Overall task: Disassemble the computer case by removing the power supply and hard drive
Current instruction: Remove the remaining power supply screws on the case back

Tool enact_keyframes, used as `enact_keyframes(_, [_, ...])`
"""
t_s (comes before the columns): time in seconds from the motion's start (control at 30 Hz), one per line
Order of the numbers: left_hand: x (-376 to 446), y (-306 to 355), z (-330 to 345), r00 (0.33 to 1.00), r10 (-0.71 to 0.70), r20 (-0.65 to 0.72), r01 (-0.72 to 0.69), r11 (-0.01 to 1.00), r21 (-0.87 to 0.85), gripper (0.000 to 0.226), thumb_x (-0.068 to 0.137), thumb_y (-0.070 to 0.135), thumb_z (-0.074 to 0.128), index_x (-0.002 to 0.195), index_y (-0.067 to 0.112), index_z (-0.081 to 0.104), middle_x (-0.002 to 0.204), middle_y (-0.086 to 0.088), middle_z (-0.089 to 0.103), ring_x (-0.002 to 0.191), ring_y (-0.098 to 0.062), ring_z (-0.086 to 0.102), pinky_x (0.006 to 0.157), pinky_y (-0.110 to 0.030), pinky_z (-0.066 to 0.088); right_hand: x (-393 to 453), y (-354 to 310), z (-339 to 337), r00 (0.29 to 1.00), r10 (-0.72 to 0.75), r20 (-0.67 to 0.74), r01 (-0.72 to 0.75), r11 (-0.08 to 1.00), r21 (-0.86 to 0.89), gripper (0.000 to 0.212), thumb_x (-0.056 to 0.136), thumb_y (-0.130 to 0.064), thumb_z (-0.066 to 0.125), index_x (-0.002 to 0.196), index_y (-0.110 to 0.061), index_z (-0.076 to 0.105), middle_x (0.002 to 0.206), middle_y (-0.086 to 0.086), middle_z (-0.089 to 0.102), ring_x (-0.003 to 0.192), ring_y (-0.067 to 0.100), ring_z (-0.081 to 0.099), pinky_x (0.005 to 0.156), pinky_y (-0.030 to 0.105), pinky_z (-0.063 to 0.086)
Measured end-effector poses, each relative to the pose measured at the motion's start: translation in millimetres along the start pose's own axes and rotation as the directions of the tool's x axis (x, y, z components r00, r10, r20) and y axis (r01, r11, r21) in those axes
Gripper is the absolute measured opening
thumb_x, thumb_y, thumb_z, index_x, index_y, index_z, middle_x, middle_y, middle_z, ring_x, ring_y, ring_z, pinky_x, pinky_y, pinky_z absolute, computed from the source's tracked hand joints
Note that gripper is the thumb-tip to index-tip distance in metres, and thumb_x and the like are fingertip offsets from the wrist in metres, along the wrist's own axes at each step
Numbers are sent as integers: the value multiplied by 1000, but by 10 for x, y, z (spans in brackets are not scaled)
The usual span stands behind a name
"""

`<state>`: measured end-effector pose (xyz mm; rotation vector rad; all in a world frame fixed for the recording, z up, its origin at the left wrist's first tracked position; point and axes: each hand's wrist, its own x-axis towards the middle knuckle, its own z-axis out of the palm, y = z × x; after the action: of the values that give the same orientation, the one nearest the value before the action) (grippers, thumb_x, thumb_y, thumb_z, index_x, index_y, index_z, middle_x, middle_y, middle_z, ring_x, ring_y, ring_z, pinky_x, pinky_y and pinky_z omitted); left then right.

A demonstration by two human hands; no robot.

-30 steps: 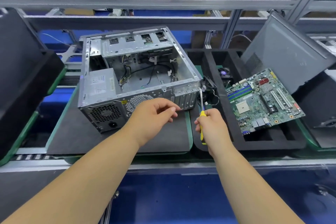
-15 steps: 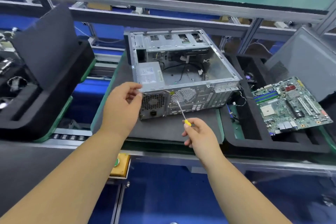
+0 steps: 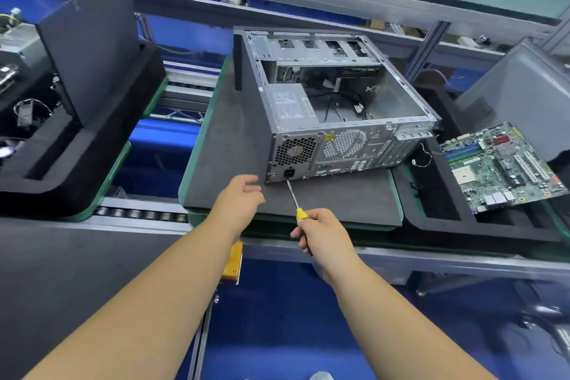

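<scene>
Lying on its side at frame centre, the computer case point(image 3: 336, 102) has its power supply point(image 3: 293, 111) still seated at the rear left corner. Right hand point(image 3: 324, 233) grips a yellow-handled screwdriver point(image 3: 294, 199), tip near the socket. Left hand point(image 3: 239, 197) hovers loosely spread beside the corner. Likely step: undoing supply screws; the tip needs seating. Screw heads too small to see; hard drive not identifiable.
</scene>
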<state>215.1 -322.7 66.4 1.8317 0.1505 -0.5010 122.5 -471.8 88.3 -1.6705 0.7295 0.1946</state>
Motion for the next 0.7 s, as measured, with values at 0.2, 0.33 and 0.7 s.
enact_keyframes(0.2, [62, -61, -2, 1000, -26, 8, 27, 999, -43, 46, 91, 12, 56, 135, 25, 53, 117, 10, 65, 109, -12, 61, 104, -35, 45, 124, 11, 109, 1000, 3, 22, -2, 999, -38, 10, 96, -18, 51, 103, -19, 58, 82, 1, 70, 62, 11, 53, 57, 26, 45])
enact_keyframes(0.33, [94, -1, 92, 994, -18, 104, 44, 966, -257, 37, 95, 6, 53, 131, 8, 57, 105, 2, 71, 102, -11, 68, 97, -28, 53, 197, 8, 157, 999, 6, 47, -4, 999, -37, 10, 96, -19, 52, 105, -21, 58, 83, 2, 70, 62, 10, 54, 53, 23, 43])
enact_keyframes(0.7, [177, 80, 218, 971, -151, 186, 237, 716, -657, 23, 97, -2, 46, 114, -1, 62, 106, -16, 73, 100, -21, 71, 83, -25, 57, 309, 23, 188, 997, 6, 77, -6, 1000, 1, 10, 98, -22, 52, 106, -21, 58, 82, 1, 71, 61, 9, 53, 54, 23, 44])
